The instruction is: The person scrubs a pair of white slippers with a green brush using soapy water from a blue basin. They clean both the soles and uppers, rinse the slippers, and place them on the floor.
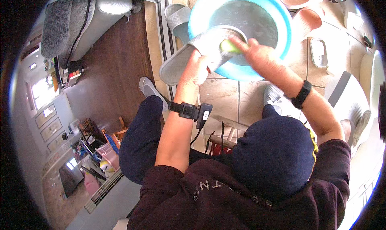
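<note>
My left hand [196, 68] grips a light grey slide slipper [175, 68] near its strap, tilted over the near left rim of a blue plastic basin [286, 34]. In my right hand [265, 59] is a small yellow-green scrubbing tool [228, 46], perhaps a brush. It is pressed against the slipper's strap end; its lower side is hidden. Cloudy grey water [247, 17] stands in the basin below.
Another grey slipper [178, 17] lies left of the basin, by the door track [166, 40]. Pink slippers [307, 20] and a small white dish [319, 52] are on the tiles at right. A stool [230, 133] is partly hidden beneath my body.
</note>
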`<state>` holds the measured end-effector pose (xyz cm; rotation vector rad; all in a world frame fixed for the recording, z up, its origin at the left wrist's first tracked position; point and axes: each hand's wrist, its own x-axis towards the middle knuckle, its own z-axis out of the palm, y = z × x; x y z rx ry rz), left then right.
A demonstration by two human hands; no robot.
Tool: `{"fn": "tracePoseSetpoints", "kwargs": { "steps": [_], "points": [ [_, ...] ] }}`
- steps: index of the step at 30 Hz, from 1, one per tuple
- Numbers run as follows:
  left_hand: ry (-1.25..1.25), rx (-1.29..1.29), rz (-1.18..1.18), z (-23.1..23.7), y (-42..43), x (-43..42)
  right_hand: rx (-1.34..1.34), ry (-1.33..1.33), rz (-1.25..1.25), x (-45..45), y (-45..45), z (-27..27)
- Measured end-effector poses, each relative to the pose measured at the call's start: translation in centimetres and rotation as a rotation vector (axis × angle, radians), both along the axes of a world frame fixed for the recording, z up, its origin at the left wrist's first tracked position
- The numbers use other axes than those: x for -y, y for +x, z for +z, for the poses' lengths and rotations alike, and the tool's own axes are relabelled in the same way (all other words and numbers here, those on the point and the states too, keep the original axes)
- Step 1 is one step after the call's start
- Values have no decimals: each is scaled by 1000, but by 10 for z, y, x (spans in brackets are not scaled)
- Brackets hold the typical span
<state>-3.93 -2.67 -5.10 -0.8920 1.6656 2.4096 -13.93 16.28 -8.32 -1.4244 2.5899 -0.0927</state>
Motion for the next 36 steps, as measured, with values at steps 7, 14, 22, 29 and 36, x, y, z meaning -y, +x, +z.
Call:
{"fn": "tracePoseSetpoints", "kwargs": {
  "steps": [7, 14, 22, 29, 36],
  "points": [
    [309, -159, 126, 1, -11, 12, 475, -490, -323, 6, -31, -21],
    [577, -264, 338, 12, -18, 37, 1305, -473, -731, 39, -53, -69],
    [667, -222, 384, 15, -33, 41, 663, -502, -614, 34, -75, -109],
    [704, -214, 328, 2, -46, 31, 1622, -1212, -1381, 46, -90, -111],
    [511, -63, 346, -24, -70, 13, 1566, -1311, -267, 69, -34, -21]
  ]
}}
